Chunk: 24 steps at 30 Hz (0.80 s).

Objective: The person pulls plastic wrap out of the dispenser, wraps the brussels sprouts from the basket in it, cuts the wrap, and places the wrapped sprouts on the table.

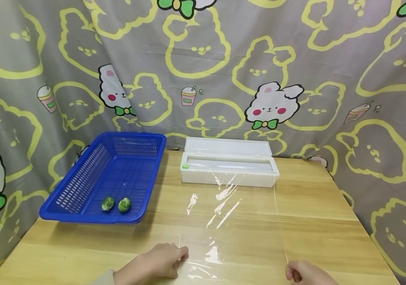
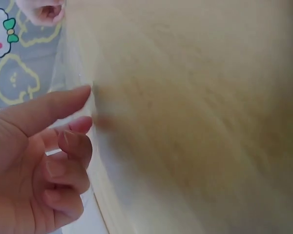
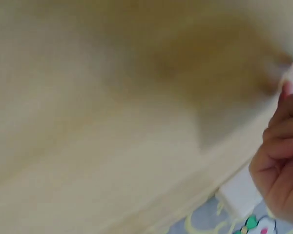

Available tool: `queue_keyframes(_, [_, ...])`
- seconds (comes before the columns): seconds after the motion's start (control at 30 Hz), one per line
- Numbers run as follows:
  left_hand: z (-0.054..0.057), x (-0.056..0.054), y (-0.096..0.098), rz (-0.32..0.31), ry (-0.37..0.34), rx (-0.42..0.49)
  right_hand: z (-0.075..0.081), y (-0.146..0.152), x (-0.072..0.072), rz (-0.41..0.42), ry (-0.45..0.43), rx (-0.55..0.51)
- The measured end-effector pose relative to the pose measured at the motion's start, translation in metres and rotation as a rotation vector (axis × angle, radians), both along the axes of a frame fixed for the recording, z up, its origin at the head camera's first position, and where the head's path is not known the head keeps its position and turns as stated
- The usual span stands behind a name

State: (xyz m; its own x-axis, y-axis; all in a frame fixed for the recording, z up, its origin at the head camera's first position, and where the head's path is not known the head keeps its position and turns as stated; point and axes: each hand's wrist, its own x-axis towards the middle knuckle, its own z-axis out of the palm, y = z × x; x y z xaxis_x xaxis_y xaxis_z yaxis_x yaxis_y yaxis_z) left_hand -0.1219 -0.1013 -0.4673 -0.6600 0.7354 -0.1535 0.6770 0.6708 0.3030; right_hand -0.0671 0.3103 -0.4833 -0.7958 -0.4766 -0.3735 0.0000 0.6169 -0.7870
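Note:
A sheet of clear plastic wrap stretches from the white wrap dispenser toward the front of the wooden table, shiny and creased in places. My left hand pinches its near left corner between thumb and fingertips. At the near right corner, my right hand pinches the film's edge, its other fingers curled. In the left wrist view the left hand has its thumb and index tip at the film's edge. The right hand appears at the right side of its own wrist view, fingertips partly cut off.
The dispenser's lid stands raised, and a small green slider sits at its left end. A blue plastic basket on the left holds two Brussels sprouts. Behind the table hangs a patterned curtain.

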Motion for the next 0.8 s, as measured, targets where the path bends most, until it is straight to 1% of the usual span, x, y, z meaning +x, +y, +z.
queue_keyframes(0.03, [0.001,-0.001,-0.002,-0.006,-0.013,0.001,0.002,0.002,-0.002,0.006,-0.008,-0.029])
queue_keyframes(0.1, [0.002,-0.004,-0.004,-0.016,-0.052,0.02,0.004,0.004,-0.006,0.036,0.028,-0.072])
queue_keyframes(0.17, [0.003,-0.008,-0.006,-0.018,-0.07,0.04,0.004,0.005,-0.01,0.08,0.127,-0.089])
queue_keyframes(0.2, [0.004,-0.01,-0.006,-0.016,-0.078,0.051,0.003,0.004,-0.013,0.093,0.174,-0.076])
queue_keyframes(0.27, [0.005,-0.014,-0.005,-0.011,-0.084,0.074,0.001,0.001,-0.016,0.102,0.266,-0.018])
queue_keyframes(0.33, [0.005,-0.017,-0.003,0.0,-0.058,0.067,-0.002,-0.002,-0.018,0.092,0.291,0.029])
queue_keyframes(0.43, [0.005,-0.018,0.0,0.012,-0.008,0.033,-0.005,-0.004,-0.02,0.072,0.279,0.064])
queue_keyframes(0.5, [0.004,-0.017,0.0,0.028,0.04,-0.004,-0.007,-0.003,-0.02,0.082,0.299,0.049])
queue_keyframes(0.57, [0.003,-0.016,-0.001,0.048,0.071,-0.028,-0.007,-0.002,-0.02,0.083,0.286,0.033])
queue_keyframes(0.63, [0.002,-0.015,-0.003,0.07,0.097,-0.047,-0.007,0.001,-0.019,0.074,0.237,0.007])
queue_keyframes(0.73, [0.0,-0.015,-0.006,0.101,0.107,-0.067,-0.006,0.004,-0.018,0.034,0.141,-0.017])
queue_keyframes(0.8, [0.0,-0.016,-0.008,0.116,0.112,-0.071,-0.006,0.005,-0.017,0.016,0.115,-0.019])
